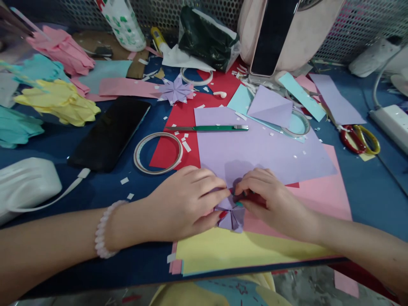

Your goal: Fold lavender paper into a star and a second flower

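A small folded purple paper piece [234, 221] lies near the front edge of the stacked coloured sheets, with pleats meeting at its middle. My left hand [188, 204], a beaded bracelet at its wrist, presses its closed fingers on the piece's left and upper side. From the right, my right hand [270, 199] pinches the piece's upper right part between thumb and fingers. The fingertips partly cover the folds. Beyond the hands is a large purple sheet [255, 148], with a green-handled cutter [219, 128] across it. A finished purple paper star [177, 90] sits farther back.
Tape rolls [137, 155], a black phone [110, 134] and a white charger [28, 182] lie at the left. Red-and-yellow scissors [353, 146] and a power strip [393, 123] are at the right. Crinkled paper flowers [60, 100] stand back left; paper scraps are scattered about.
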Demonstrator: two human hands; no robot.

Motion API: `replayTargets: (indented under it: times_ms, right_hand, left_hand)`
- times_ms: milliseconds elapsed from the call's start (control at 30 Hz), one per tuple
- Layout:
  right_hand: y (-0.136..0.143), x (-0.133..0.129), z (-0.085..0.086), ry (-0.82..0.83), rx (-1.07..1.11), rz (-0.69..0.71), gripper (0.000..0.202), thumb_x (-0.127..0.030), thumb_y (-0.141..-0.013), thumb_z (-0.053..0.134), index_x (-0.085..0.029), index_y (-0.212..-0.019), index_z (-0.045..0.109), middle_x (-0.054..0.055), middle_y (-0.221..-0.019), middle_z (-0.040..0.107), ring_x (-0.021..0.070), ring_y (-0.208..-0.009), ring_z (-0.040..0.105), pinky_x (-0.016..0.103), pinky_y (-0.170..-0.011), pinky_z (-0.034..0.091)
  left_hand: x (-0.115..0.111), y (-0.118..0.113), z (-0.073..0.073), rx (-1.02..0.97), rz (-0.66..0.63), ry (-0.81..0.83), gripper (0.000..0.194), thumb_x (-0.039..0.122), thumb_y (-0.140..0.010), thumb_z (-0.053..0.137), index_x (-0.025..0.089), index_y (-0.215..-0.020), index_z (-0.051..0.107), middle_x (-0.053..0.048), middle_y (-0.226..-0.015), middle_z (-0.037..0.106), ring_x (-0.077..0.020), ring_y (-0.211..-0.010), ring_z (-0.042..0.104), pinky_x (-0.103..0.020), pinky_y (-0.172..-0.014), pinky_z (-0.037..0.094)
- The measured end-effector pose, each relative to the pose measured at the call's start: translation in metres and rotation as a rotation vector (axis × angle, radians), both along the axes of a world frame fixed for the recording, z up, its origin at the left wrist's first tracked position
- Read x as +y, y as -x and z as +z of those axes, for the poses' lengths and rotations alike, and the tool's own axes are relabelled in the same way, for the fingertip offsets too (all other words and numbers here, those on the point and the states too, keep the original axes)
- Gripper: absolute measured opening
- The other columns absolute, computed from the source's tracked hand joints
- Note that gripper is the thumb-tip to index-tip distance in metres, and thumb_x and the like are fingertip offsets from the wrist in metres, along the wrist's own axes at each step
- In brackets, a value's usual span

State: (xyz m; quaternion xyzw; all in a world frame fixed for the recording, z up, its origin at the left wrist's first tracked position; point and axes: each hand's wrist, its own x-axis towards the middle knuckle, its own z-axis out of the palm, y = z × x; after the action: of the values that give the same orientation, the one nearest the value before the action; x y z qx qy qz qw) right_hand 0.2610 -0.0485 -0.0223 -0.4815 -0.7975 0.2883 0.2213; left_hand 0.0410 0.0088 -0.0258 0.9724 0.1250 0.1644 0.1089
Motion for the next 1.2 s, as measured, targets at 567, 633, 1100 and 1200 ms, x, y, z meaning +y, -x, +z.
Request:
replayTargets:
  times_ms: [567, 633, 1100, 1200]
  right_hand:
    - [-0.001, -0.001, 0.002, 0.023, 0.055, 0.003, 0.016, -0.002, -0.077, 0.05, -0.018, -0.077, 0.048, -0.001, -0.073, 0.058, 0.0135, -0.069, 0.05, 0.03, -0.069, 0.034]
    - [-0.001, -0.002, 0.001, 0.007, 0.066, -0.01, 0.016, -0.003, -0.077, 0.05, -0.019, -0.077, 0.047, -0.001, -0.072, 0.057, 0.0129, -0.067, 0.049, 0.03, -0.067, 0.035]
    - [-0.02, 0.009, 0.0, -0.123, 0.025, 0.234, 0.017, -0.011, -0.094, 0.044, -0.016, -0.085, 0.058, 0.006, -0.082, 0.064, 0.0158, -0.078, 0.055, 0.031, -0.07, 0.044]
    - [-0.024, 0.009, -0.004, -0.188, -0.003, 0.286, 0.015, -0.012, -0.095, 0.045, -0.015, -0.092, 0.06, 0.007, -0.085, 0.064, 0.0165, -0.08, 0.055, 0.032, -0.072, 0.046]
  left_hand:
    - [-0.002, 0.004, 0.0, -0.012, -0.188, -0.114, 0.03, 0.013, -0.099, 0.034, 0.015, -0.109, 0.062, -0.004, -0.107, 0.07, -0.0181, -0.094, 0.059, -0.035, -0.078, 0.038]
    - [-0.004, 0.003, 0.001, -0.014, -0.194, -0.126, 0.029, 0.015, -0.099, 0.035, 0.014, -0.109, 0.062, -0.005, -0.106, 0.07, -0.0182, -0.091, 0.059, -0.035, -0.077, 0.039]
    - [-0.005, -0.001, 0.006, 0.012, -0.2, -0.219, 0.026, 0.021, -0.098, 0.042, 0.015, -0.099, 0.067, -0.006, -0.096, 0.07, -0.0182, -0.081, 0.059, -0.034, -0.072, 0.044]
    - [-0.005, -0.001, 0.003, 0.004, -0.201, -0.195, 0.025, 0.02, -0.098, 0.042, 0.015, -0.104, 0.066, -0.006, -0.097, 0.071, -0.0181, -0.083, 0.06, -0.035, -0.073, 0.045]
